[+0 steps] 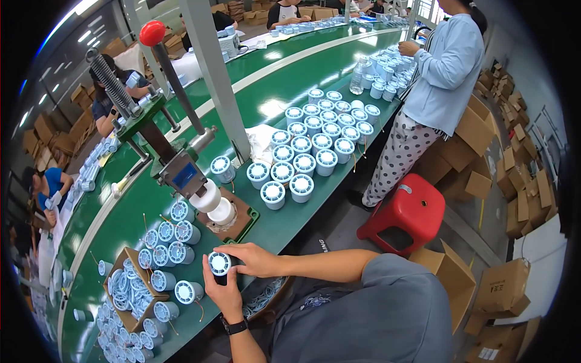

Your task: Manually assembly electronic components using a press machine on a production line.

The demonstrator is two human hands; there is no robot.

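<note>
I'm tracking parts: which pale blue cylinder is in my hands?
The cylinder between your left hand and right hand, spoked face toward the camera; those around the press are unheld.

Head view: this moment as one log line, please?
left hand: holds pale round part | right hand: also holds it | lever press: beyond hands

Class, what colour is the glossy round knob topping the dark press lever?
The glossy round knob is red; head view.
</note>
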